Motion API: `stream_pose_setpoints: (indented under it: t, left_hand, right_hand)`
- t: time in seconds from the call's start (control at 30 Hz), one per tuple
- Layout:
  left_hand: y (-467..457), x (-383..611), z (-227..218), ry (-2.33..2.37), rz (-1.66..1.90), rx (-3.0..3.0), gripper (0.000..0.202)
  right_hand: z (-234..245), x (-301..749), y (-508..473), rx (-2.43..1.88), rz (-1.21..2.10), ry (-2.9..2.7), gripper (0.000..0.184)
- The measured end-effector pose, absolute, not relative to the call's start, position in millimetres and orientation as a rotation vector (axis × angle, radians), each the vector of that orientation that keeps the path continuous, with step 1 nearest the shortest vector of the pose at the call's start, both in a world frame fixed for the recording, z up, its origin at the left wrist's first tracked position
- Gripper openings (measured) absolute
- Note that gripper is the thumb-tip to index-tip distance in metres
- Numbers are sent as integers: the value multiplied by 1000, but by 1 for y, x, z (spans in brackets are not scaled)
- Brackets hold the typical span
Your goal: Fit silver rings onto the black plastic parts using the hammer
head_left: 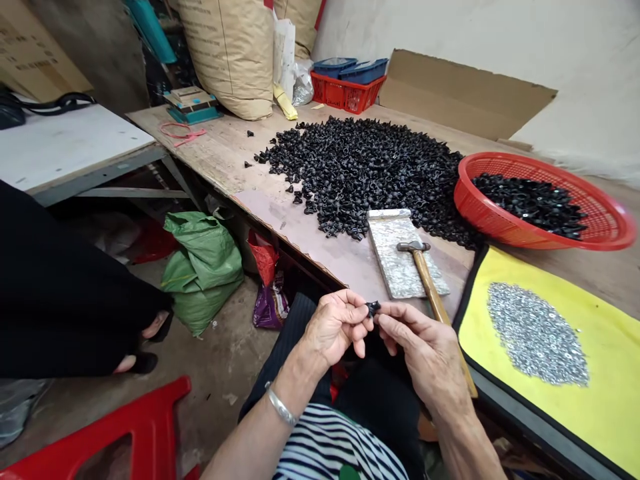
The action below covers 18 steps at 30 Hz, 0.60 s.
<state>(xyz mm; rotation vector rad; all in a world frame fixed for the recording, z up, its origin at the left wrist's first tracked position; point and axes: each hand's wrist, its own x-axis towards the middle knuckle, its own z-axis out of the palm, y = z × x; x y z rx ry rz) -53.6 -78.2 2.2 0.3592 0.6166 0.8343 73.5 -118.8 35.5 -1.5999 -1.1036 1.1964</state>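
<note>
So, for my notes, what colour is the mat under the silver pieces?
The mat is yellow, black-edged, best seen in the head view.

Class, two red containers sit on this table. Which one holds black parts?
The round red basket, holding black parts; the rectangular red crate at the far end holds blue bins instead.

Left hand (337, 325) and right hand (425, 353) pinch small black plastic part (373, 308) between them. Hammer (413, 247) on metal plate (395, 267) just ahead of right hand; silver metal pieces (537, 333) on yellow mat (615, 373) to its right; heap of black parts (360, 173) and red basket (605, 207) beyond.
</note>
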Motion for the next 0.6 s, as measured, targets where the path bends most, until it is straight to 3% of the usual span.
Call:
stream_pose_setpoints:
  t: [0.23,0.47,0.6]
  left_hand:
    - [-80,-54,-2,652,846,394,25]
    - [-92,-54,13,976,829,957,8]
    - [-95,-48,14,974,822,902,6]
  right_hand:
    - [38,73,-121,-1614,1179,-1107,31]
    - [34,75,-121,-1654,1290,-962,31]
    - [35,92,-113,-1780,1343,-1051,28]
